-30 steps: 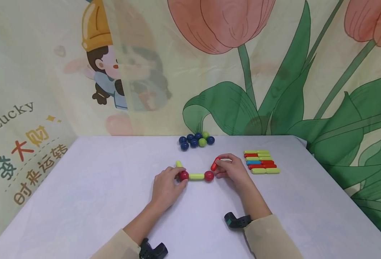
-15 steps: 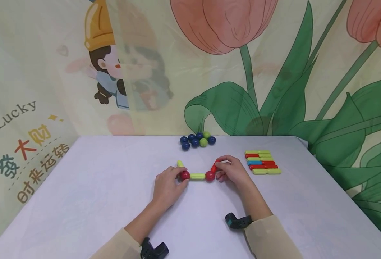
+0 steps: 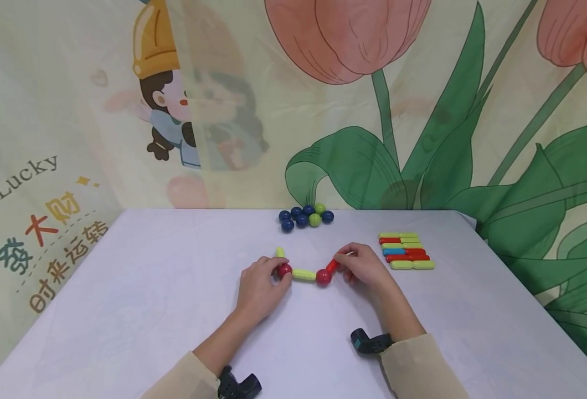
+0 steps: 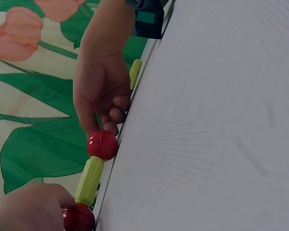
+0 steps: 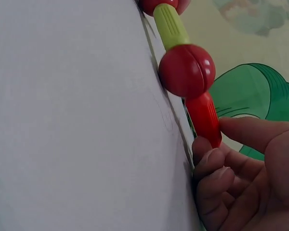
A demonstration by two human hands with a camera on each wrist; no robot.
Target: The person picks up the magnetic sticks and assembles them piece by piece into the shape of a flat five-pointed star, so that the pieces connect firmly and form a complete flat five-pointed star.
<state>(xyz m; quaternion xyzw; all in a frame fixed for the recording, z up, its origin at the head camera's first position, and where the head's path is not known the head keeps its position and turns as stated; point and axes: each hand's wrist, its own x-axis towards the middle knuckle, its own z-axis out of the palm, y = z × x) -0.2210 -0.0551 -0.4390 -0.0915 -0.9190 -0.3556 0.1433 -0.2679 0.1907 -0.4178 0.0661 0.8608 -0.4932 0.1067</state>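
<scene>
Low on the table lies a chain of toy balls and rods. My left hand pinches the red ball at its left end, from which a short yellow-green rod points away to the back. Another yellow-green rod links that ball to a second red ball. My right hand pinches a red rod between thumb and fingers. In the right wrist view, this rod's end meets the second red ball.
Several dark blue balls and two green balls sit at the table's back edge. Right of my right hand lies a row of rods in yellow-green, red and blue. A printed cloth hangs behind the white table.
My right hand has brought the red rod to the second red ball, then swung it slightly right and nearer. That ball has shifted a little towards me; my left hand keeps its hold.
</scene>
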